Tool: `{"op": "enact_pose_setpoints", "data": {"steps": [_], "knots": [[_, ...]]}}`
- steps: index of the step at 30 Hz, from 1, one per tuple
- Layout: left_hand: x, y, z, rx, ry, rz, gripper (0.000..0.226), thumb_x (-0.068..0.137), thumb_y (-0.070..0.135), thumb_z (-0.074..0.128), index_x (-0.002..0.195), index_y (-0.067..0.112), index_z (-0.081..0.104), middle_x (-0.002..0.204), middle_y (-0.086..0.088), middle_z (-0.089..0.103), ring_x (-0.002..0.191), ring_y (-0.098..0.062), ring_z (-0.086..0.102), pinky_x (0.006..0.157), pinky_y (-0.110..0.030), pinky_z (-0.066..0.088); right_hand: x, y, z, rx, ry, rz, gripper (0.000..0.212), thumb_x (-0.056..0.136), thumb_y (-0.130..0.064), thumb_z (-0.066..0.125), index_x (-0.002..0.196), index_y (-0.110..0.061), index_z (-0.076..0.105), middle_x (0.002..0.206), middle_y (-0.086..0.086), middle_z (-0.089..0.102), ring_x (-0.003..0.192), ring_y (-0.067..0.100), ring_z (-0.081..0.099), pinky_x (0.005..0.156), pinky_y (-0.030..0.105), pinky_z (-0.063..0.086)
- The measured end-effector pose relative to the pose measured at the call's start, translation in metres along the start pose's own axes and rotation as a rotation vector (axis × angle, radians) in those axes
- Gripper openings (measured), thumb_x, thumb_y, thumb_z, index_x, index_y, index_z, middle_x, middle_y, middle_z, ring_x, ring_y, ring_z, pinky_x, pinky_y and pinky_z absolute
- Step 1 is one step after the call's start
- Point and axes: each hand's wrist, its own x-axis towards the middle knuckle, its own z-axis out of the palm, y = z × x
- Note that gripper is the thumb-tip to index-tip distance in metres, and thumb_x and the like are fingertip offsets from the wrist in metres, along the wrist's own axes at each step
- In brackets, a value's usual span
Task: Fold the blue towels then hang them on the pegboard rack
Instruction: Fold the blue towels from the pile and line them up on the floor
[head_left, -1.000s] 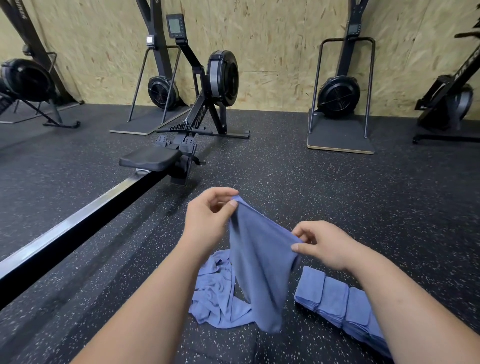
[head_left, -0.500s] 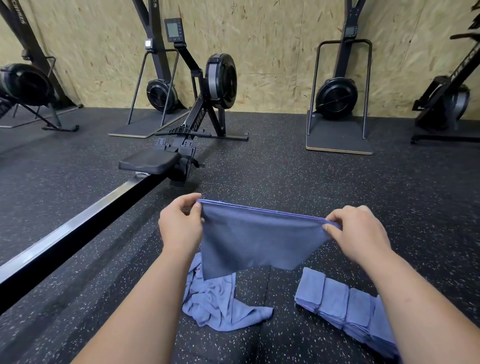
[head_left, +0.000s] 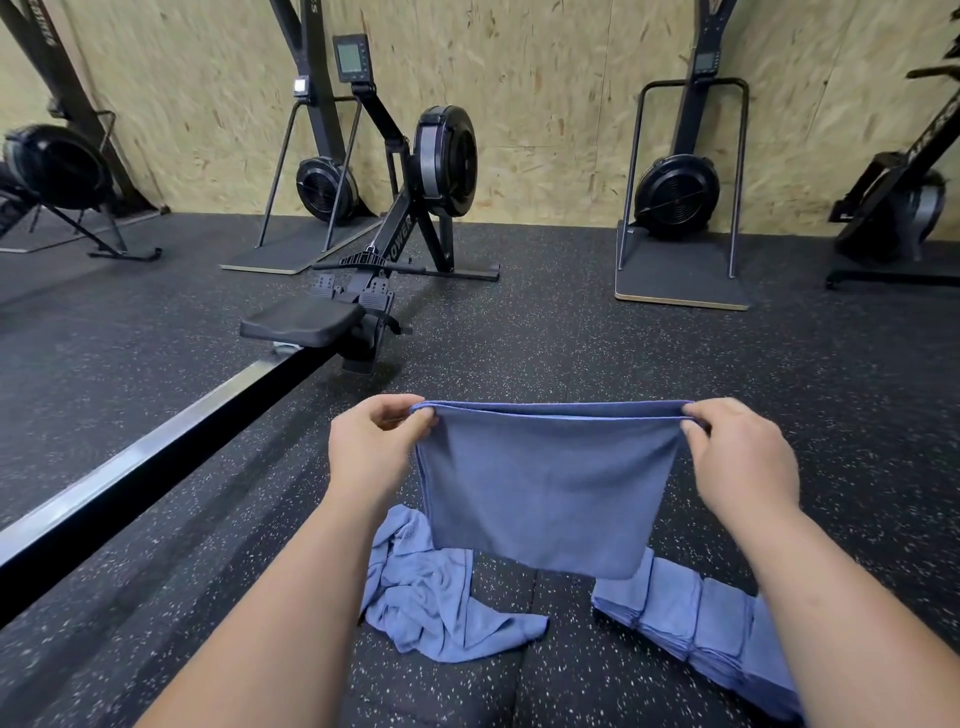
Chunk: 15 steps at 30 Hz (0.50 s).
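Note:
A blue towel (head_left: 545, 488) hangs doubled over in front of me, its top edge stretched flat between both hands. My left hand (head_left: 371, 449) pinches the top left corner and my right hand (head_left: 740, 457) pinches the top right corner. Below it on the black floor lies a crumpled heap of blue towels (head_left: 431, 592). To the right of the heap a row of folded blue towels (head_left: 696, 623) lies side by side, partly hidden by my right forearm. No pegboard rack is in view.
A rowing machine (head_left: 395, 228) stands ahead on the left, its seat (head_left: 301, 322) and long rail (head_left: 156, 447) running toward me. Other fan machines (head_left: 675, 192) stand along the chipboard wall. Speckled rubber floor (head_left: 571, 338) lies ahead.
My hands have moved apart and stretched the towel from a narrow drooping bunch into a flat, even rectangle; its hanging lower edge has straightened out.

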Motion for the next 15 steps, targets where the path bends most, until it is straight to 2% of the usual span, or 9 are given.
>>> {"op": "enact_pose_setpoints", "data": {"steps": [3,7,10,13,15], "knots": [[0.0,0.001,0.002,-0.015,0.018,0.011,0.004,0.095,0.011,0.079,0.097,0.014,0.08,0.082,-0.005,0.081,0.081,-0.019,0.08,0.089,-0.041,0.064,0.002,0.001,-0.004,0.102,0.097,0.007,0.018,0.102,-0.021,0.066,0.114,-0.018,0.08,0.117,0.005,0.075,0.097,0.039,0.068,0.08,0.042,0.053],[0.003,-0.001,0.003,0.034,0.064,0.019,0.007,0.097,0.01,0.076,0.094,0.015,0.078,0.077,-0.005,0.079,0.07,-0.021,0.079,0.071,-0.04,0.063,0.003,-0.002,-0.011,0.214,0.147,0.011,0.013,0.098,-0.021,0.072,0.105,-0.025,0.082,0.105,0.0,0.078,0.091,0.032,0.069,0.079,0.038,0.055],[0.003,-0.002,0.003,0.081,0.09,0.031,0.008,0.096,0.01,0.076,0.093,0.017,0.078,0.077,-0.001,0.079,0.067,-0.017,0.079,0.065,-0.033,0.057,0.006,-0.003,-0.017,0.314,0.116,0.054,0.014,0.093,-0.02,0.076,0.102,-0.031,0.08,0.091,-0.008,0.077,0.08,0.019,0.067,0.075,0.03,0.048],[0.004,-0.003,0.002,0.118,0.109,0.048,0.009,0.097,0.011,0.076,0.094,0.019,0.078,0.077,0.001,0.079,0.067,-0.015,0.078,0.06,-0.026,0.05,0.007,-0.004,-0.022,0.414,0.051,0.077,0.024,0.092,-0.02,0.078,0.112,-0.034,0.079,0.084,-0.013,0.072,0.075,0.005,0.064,0.075,0.027,0.044],[0.006,-0.006,0.001,0.123,0.122,0.038,0.011,0.097,0.01,0.074,0.094,0.02,0.078,0.078,0.002,0.079,0.067,-0.018,0.078,0.059,-0.026,0.053,0.007,-0.004,-0.024,0.403,0.025,0.072,0.016,0.093,-0.024,0.078,0.107,-0.032,0.081,0.081,-0.012,0.072,0.075,0.002,0.063,0.072,0.027,0.043]]}}
